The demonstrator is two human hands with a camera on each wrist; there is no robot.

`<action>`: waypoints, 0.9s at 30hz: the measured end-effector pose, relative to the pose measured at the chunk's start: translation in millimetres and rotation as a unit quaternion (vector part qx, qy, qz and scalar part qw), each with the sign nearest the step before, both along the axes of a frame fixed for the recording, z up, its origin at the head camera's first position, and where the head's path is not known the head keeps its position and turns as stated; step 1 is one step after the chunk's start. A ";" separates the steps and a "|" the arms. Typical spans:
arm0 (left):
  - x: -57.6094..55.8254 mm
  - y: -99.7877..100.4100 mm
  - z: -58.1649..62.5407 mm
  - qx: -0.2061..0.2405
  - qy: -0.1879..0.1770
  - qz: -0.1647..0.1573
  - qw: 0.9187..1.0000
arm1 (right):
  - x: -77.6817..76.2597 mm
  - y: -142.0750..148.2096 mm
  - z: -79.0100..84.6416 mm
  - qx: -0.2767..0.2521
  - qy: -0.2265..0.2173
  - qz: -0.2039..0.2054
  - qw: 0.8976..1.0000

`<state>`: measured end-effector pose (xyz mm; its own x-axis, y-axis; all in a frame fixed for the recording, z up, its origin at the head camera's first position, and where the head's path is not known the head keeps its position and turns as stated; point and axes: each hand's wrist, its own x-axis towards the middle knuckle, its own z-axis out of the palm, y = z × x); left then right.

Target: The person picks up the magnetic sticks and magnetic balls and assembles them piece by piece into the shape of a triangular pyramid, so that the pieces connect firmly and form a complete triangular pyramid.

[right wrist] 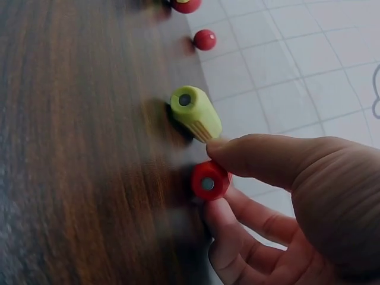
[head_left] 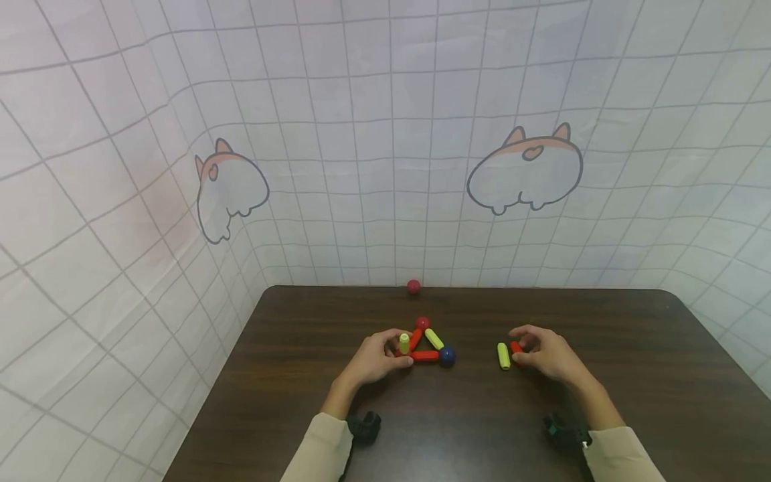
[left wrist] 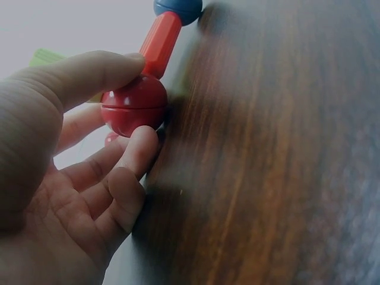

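My left hand [head_left: 373, 358] grips a red ball [left wrist: 135, 105] at the near left corner of a triangle of magnetic rods and balls. A yellow-green rod [head_left: 404, 343] stands up from that corner. One red rod [head_left: 425, 356] runs to the dark blue ball [head_left: 447, 355]; a second red rod [head_left: 415, 339] leads to the far red ball [head_left: 423, 323]. Between those two balls lies another yellow-green rod [head_left: 434, 339]. Over to the right, my right hand [head_left: 551, 355] pinches a loose red rod [right wrist: 211, 180] between thumb and fingers. Close beside it lies a yellow-green rod [head_left: 503, 356] with a magnet in its end.
A separate red ball [head_left: 413, 286] sits at the back edge of the dark wooden table [head_left: 464, 415]. White grid-patterned cloth [head_left: 361, 167] hangs behind the table and along its left side. Each wrist wears a black camera band [head_left: 364, 428].
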<state>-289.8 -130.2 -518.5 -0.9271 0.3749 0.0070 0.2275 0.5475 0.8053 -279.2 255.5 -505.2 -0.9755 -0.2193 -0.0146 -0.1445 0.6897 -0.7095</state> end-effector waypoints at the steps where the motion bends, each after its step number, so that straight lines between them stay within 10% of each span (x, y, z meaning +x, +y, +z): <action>1: -0.1 0.1 0.1 0.001 0.000 0.000 1.000 | 0.1 -0.1 -0.1 0.001 0.000 -0.001 1.000; 27: -0.9 1.0 0.4 0.001 -0.006 0.005 1.000 | -0.7 5.1 9.7 -0.061 0.029 0.009 0.998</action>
